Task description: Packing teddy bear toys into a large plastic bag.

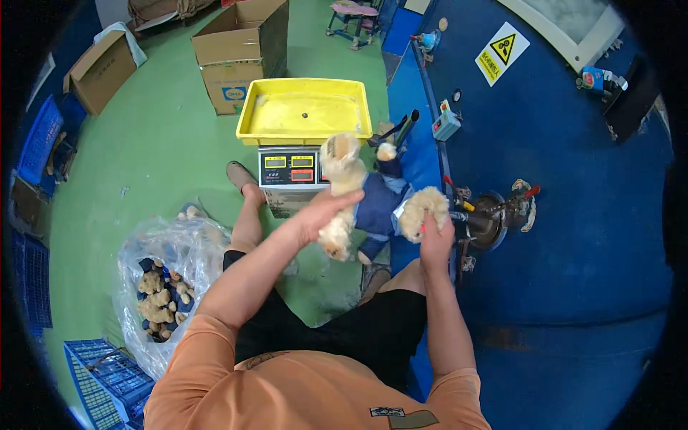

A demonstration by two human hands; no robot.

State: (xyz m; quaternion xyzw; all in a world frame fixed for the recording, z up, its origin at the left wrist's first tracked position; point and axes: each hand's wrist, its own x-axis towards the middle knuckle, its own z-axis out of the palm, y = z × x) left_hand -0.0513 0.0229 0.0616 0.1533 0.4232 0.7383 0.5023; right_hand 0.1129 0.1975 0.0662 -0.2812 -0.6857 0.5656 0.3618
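Nearest the camera is an orange shirt, below both hands. A plush bear in blue clothing is held between the hands, tilted sideways. The left hand is closed around the bear's leg end; the right hand grips its head, fingers partly hidden by the fur. Just right of the right hand, a round metal fitting is mounted on a blue machine; contact between fitting and bear cannot be determined. Beyond the left hand stands a scale bearing a yellow tray. Left of and below the left hand, a clear plastic bag contains plush toys. Farther beyond the hands stands an open cardboard box.
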